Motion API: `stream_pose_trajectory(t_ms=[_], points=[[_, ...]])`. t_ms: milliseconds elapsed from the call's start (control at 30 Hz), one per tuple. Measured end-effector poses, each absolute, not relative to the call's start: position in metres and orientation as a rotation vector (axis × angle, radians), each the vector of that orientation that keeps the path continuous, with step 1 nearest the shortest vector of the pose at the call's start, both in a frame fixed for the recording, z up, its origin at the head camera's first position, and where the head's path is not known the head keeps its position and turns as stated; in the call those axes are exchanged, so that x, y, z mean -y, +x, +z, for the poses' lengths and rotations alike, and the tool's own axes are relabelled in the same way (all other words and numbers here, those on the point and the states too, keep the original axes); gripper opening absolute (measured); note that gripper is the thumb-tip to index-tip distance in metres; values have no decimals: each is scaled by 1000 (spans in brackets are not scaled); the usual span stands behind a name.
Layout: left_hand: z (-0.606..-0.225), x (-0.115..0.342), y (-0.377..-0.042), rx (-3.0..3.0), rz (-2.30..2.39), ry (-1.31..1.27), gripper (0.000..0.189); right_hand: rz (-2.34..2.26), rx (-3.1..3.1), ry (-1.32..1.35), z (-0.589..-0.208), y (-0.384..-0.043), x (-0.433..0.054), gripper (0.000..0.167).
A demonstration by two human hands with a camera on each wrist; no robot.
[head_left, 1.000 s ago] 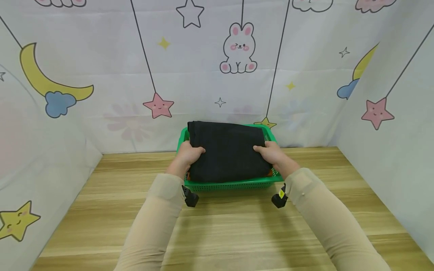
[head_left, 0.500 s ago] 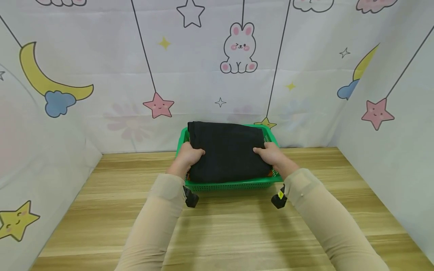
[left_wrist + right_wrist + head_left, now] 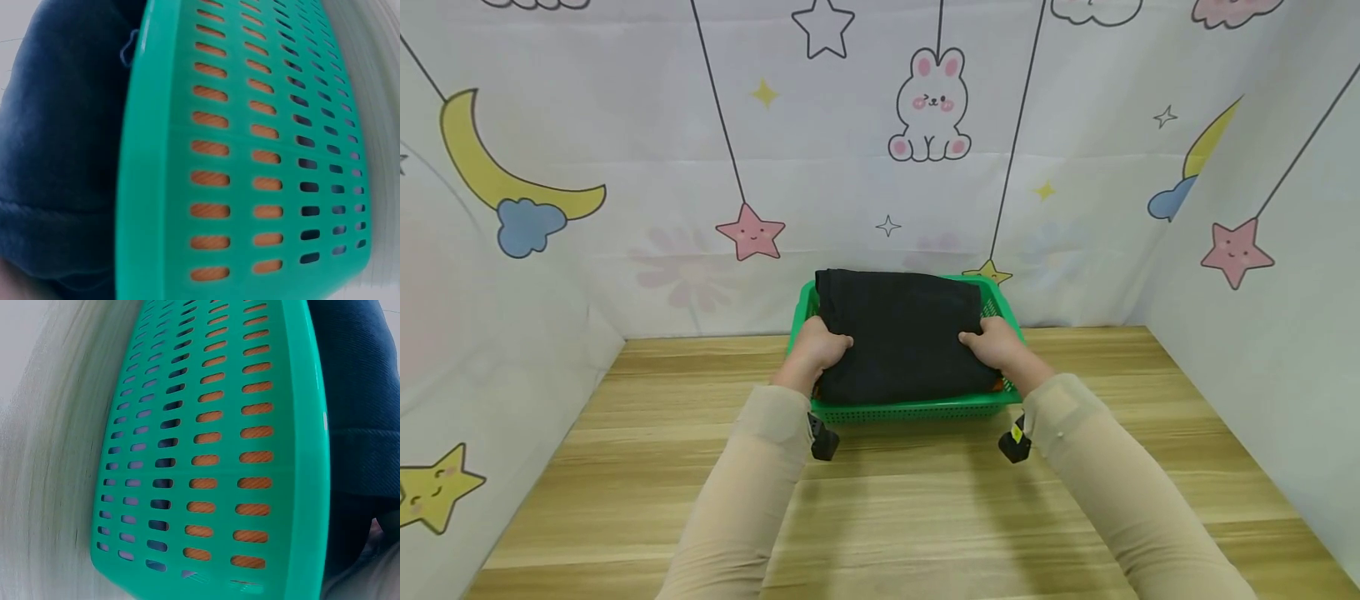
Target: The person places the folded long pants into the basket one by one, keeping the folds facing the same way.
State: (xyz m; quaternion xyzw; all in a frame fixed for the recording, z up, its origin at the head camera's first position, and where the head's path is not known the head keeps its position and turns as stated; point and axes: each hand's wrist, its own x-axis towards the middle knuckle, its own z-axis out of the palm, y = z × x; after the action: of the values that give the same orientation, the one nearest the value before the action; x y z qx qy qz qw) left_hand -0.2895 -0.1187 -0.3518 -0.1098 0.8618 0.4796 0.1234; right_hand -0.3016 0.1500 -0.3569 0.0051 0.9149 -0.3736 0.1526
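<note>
A folded dark garment lies in the green plastic basket, on top of the other contents. It looks black in the head view and dark blue in the wrist views, where seams show. My left hand holds its left side, thumb on top, the other fingers hidden. At the opposite side my right hand holds it the same way. Through the slots of the basket wall, orange fabric shows under the garment. The right wrist view has that orange fabric too.
The basket stands on a wood-grain table, close to the back wall cloth with its cartoon print. More pale wall cloth borders the table at the right, and likewise at the left. A black wrist camera hangs below each wrist.
Both hands have slid very slightly toward me along the garment's sides, and the right one a little inward. Garment and basket look almost unmoved.
</note>
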Motion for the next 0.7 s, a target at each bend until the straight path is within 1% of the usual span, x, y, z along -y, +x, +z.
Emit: stream_pose_trajectory(t_ms=[233,700], points=[[-353,118,-290,-2526,1367,-320,66,-976,-2668,-18,-357,-302,-148,62],[-358,114,-293,-2553,1290,-341,65,-894,-2700,-53,-360,-302,-145,59]])
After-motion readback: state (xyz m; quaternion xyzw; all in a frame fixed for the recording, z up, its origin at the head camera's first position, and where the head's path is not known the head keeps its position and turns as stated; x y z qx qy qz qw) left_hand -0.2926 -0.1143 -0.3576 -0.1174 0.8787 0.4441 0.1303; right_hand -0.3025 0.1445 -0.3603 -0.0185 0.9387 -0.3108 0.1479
